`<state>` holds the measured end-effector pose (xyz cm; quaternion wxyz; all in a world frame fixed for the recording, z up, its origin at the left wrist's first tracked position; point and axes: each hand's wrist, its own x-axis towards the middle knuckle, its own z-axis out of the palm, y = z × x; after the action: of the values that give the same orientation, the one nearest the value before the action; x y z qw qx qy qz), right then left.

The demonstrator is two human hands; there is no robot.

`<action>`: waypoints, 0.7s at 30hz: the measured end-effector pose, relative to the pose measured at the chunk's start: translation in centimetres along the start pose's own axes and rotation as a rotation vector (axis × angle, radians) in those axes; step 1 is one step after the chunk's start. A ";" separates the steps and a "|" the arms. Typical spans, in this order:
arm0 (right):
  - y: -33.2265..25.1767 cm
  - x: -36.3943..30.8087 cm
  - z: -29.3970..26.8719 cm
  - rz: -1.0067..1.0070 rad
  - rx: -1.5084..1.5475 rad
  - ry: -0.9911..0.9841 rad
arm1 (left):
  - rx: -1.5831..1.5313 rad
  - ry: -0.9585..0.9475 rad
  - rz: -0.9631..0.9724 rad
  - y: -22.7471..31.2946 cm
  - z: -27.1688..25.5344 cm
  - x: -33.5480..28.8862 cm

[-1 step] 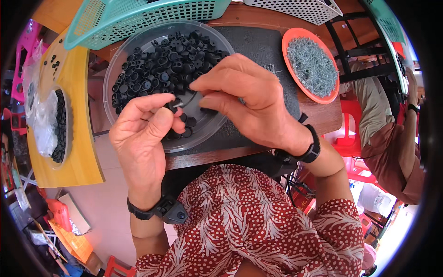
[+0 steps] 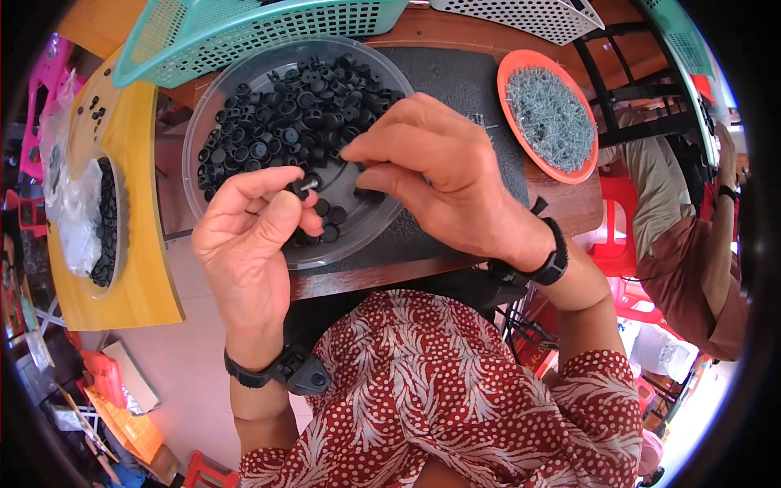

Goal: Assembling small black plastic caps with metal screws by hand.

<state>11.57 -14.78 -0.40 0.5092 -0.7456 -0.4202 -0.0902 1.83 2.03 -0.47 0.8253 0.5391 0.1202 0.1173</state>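
Observation:
Between the thumb and fingers of my left hand is a small round black plastic cap. A short metal screw sticks out of it toward the right. My right hand is held just to the right, thumb and forefinger curled close together; whatever may be between their tips is too small to make out. Both hands are above a clear round plastic tub, heaped at its far side with black caps. Several loose caps lie near its front, beside my left fingertips.
An orange plate full of metal screws stands at the right on a dark mat. Green and white baskets line the back. On the left is a yellow table. Another person's arm is at the far right.
The cap in my left hand has tilted slightly, and its screw shows more plainly. My right hand has shifted a little to the right.

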 end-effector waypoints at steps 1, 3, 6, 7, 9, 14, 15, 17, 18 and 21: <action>0.5 0.0 -0.2 -0.066 -0.097 -0.078 | -0.008 0.037 -0.015 0.0 -0.2 -0.1; 0.8 0.1 -0.2 -0.131 -0.192 -0.155 | -0.011 0.046 -0.014 0.0 -0.2 -0.2; 0.3 0.5 0.4 -0.302 -0.451 -0.431 | -0.019 0.051 -0.006 0.1 -0.3 -0.8; 0.4 0.6 0.7 -0.303 -0.451 -0.429 | -0.021 0.051 -0.017 -0.1 -0.4 -0.7; 0.6 0.6 1.2 -0.362 -0.515 -0.506 | 0.001 0.037 -0.011 -0.3 -0.5 -0.7; 0.7 0.8 1.4 -0.328 -0.468 -0.496 | 0.009 0.020 0.008 -0.4 -0.5 -0.9; 0.7 0.8 1.2 -0.291 -0.398 -0.461 | -0.028 0.046 0.003 -0.4 -0.4 -0.9; 0.6 0.6 0.9 -0.212 -0.292 -0.398 | -0.067 0.079 0.002 -0.4 -0.3 -1.0; 0.5 0.4 0.8 -0.127 -0.188 -0.333 | -0.070 0.090 -0.006 -0.4 -0.3 -1.0; -0.4 0.0 0.2 0.031 0.012 -0.268 | -0.077 0.103 -0.013 -0.4 0.1 -0.8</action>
<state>11.18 -14.57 -0.22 0.4541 -0.7543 -0.4737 0.0206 1.18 1.51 -0.76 0.8389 0.4995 0.1614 0.1439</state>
